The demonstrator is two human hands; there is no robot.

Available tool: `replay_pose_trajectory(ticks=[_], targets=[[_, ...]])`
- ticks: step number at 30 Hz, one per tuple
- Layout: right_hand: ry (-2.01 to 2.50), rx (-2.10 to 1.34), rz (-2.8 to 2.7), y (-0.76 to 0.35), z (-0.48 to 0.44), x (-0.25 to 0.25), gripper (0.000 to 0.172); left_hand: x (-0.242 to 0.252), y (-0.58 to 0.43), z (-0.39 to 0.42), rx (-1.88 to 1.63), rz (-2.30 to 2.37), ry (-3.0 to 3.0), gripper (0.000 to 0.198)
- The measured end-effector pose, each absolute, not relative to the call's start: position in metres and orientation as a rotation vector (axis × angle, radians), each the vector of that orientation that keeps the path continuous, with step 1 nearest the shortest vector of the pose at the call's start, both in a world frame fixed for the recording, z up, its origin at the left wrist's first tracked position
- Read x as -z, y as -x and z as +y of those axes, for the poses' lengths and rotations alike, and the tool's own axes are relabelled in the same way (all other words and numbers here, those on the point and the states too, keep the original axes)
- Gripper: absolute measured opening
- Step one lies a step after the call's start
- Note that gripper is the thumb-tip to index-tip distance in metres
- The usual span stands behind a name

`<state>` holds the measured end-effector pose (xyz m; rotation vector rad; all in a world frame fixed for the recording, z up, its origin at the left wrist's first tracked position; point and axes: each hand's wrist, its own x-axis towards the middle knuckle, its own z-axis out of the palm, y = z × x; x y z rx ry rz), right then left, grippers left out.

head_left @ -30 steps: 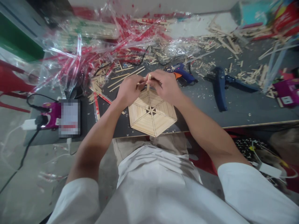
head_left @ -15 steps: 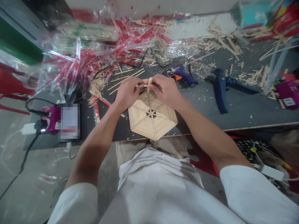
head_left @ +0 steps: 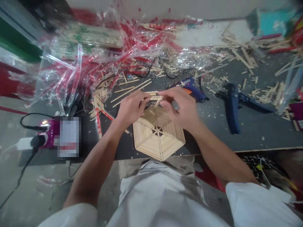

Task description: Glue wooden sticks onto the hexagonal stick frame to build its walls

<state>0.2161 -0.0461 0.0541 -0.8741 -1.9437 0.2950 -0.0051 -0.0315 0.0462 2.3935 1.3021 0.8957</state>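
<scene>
A hexagonal panel of thin wooden sticks [head_left: 159, 146] lies flat on the dark table in front of me, with a small opening round its centre. Over its far edge, my left hand [head_left: 133, 106] is closed, thumb and fingers pinching one end of a small piece made of short wooden sticks [head_left: 154, 95]. My right hand [head_left: 181, 107] grips the other end, its thumb below and its fingers above. One short stick slants toward the panel near the right fingertips. Whether the piece touches the panel, I cannot tell.
Behind my right hand lies a blue glue gun [head_left: 195, 90], with blue cutters [head_left: 233, 107] farther right. Loose sticks [head_left: 131, 93] and clear plastic wrappers [head_left: 78, 69] cover the back left. A phone [head_left: 69, 137] and a purple plug adapter [head_left: 46, 132] sit at the left edge.
My hands are farther apart, the right one shifted rightward and its fingers more spread. More of the stick piece shows between them. The whole view has shifted, with the table sitting lower.
</scene>
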Motion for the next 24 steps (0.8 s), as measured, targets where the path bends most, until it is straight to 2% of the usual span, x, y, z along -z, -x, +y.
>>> replay_pose_trajectory(ticks=[7,17,24], targets=[[0.836,-0.102,-1.949,-0.22,-0.048,-0.065,0.013,-0.037,0.004,-0.034,-0.888,1.368,-2.373,0.021],[0.87,-0.063,-2.063,-0.217,-0.054,-0.069,0.017,-0.042,0.001,-0.038,-0.923,1.365,-2.406,0.019],[0.866,-0.13,-2.064,-0.22,-0.056,-0.067,0.03,-0.044,0.002,-0.038,-0.957,1.342,-2.412,0.015]])
